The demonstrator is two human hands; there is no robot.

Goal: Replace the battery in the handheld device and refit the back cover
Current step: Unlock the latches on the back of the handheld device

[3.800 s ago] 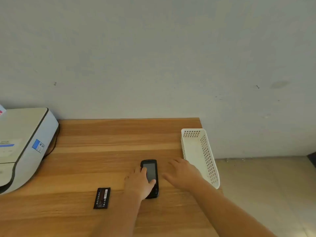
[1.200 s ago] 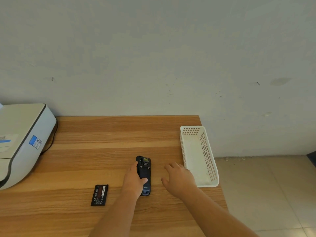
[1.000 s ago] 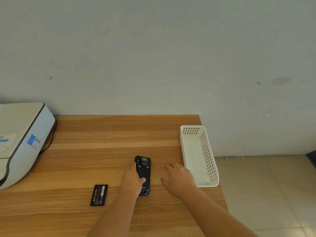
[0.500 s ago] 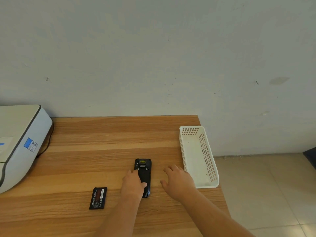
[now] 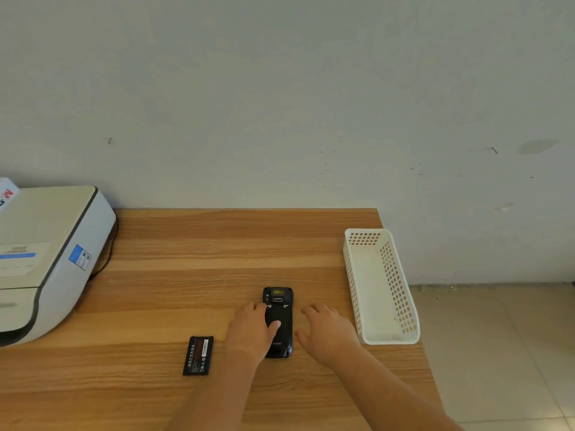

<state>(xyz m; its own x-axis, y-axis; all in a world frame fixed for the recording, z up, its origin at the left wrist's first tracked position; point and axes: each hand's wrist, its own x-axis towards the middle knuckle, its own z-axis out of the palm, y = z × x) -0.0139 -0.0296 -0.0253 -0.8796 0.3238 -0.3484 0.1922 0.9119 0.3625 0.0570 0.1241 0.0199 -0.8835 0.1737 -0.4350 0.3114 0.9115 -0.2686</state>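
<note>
The black handheld device (image 5: pixel 279 309) lies back side up on the wooden table (image 5: pixel 193 253), its long axis pointing away from me, with the back cover on. My left hand (image 5: pixel 252 332) rests on its left side, thumb pressed on the middle of the back cover and fingers along the left edge. My right hand (image 5: pixel 326 331) lies flat on the table just right of the device, fingers apart, not touching it. A loose black battery (image 5: pixel 198 355) with a red-and-white label lies flat on the table, a short way left of my left hand.
A white perforated plastic basket (image 5: pixel 384 339) stands at the table's right edge, overhanging it slightly. A white-grey printer (image 5: pixel 46 253) with a dark cable fills the left side. The wall runs behind the table; tiled floor lies to the right.
The device went from screen up to back side up. Since then my left hand's thumb has settled on the back cover; my right hand has stayed flat beside it.
</note>
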